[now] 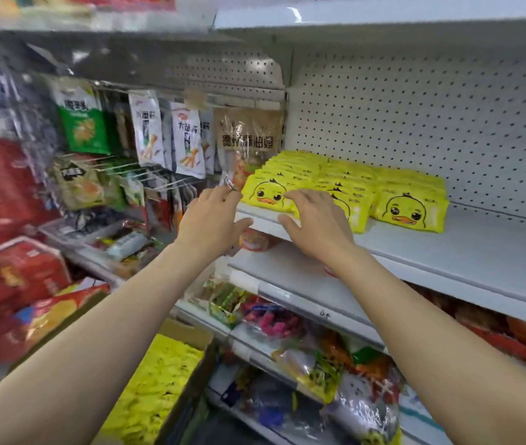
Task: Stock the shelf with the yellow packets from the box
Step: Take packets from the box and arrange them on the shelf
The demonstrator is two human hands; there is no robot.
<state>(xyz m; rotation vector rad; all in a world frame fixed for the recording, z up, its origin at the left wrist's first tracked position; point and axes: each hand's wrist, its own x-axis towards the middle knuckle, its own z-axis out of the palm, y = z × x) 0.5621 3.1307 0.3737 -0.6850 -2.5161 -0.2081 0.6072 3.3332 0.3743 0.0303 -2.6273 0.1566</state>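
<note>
At the far left of the frame, red snack bags blur together on the neighbouring rack, and hanging packets dangle from pegs in the upper left so their fronts face the aisle. Low in the frame, left of centre, the cardboard box sits open at floor level with many yellow packets in it, within easy reach below the shelf.

Moving right, the left hand hovers at the shelf's left end with fingers spread and relaxed, holding nothing; a ring shows on one finger. It looks poised to steady the leftmost row from the side. Just beside it, the right hand is also released, its straight fingers resting on the front of the duck-faced yellow packets, probably to press them upright and square.

Those packets stand in three rows on the white shelf, right of centre, faces forward for shoppers. Right of the rows the shelf is bare against the pegboard back, so much stocking remains.
</note>
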